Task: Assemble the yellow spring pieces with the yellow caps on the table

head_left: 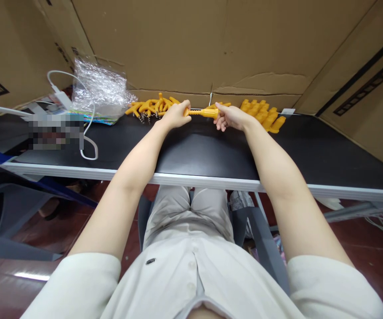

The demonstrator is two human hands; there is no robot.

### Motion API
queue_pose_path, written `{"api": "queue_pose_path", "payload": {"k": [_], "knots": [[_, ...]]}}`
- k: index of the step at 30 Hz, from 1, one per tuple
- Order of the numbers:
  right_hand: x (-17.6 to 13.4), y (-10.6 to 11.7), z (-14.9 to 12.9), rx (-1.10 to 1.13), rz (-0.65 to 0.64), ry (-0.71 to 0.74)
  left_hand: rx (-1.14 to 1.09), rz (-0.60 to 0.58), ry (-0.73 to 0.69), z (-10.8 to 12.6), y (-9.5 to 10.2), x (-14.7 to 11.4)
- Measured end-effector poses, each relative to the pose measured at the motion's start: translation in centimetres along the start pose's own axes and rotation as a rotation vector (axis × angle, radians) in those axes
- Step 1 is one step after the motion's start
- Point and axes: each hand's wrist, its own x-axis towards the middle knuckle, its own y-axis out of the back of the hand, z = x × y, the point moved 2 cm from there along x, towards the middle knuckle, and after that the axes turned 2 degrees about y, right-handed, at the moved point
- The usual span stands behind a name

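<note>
My left hand (177, 114) is closed on one end of an orange corkscrew piece, most of which its fingers hide. A ribbed orange shaft (195, 112) runs from it into a wider orange sleeve (208, 113), lying in one line. My right hand (229, 118) pinches the sleeve's far end between thumb and forefinger, the other fingers loosely curled. Just left of my left hand lies a pile of orange corkscrew handles (151, 106) with metal spirals sticking out. Beyond my right hand, several orange sleeves (261, 114) stand in rows.
The black tabletop (208, 155) has a pale metal front edge (205, 180). Crumpled clear plastic bags (99, 86) lie at the left, beside a white cable (93, 117). Cardboard walls (178, 44) close off the back and sides. A small white piece (288, 111) lies behind the sleeves.
</note>
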Motion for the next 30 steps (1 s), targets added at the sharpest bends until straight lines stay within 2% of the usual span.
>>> {"api": "queue_pose_path", "payload": {"k": [3,8,12,15,22,30], "knots": [[0.1,0.0,-0.1,-0.03,-0.007,-0.035,-0.006,0.001,0.003,0.0,-0.1,0.0],[-0.9,0.3,-0.6,0.034,-0.127,-0.053,-0.047,0.0,-0.002,-0.7,-0.2,0.2],[-1.4,0.9,-0.7,0.118,-0.047,0.082,-0.06,-0.01,0.011,-0.9,-0.2,0.3],[-1.2,1.3,-0.7,0.126,0.0,0.129,-0.052,-0.006,0.014,-0.6,-0.1,0.2],[-0.5,1.4,-0.4,0.118,0.043,0.191,-0.032,0.019,0.003,-0.2,0.2,0.0],[-0.6,1.4,-0.5,0.182,0.027,0.171,-0.045,0.027,0.005,-0.6,0.0,0.4]]}}
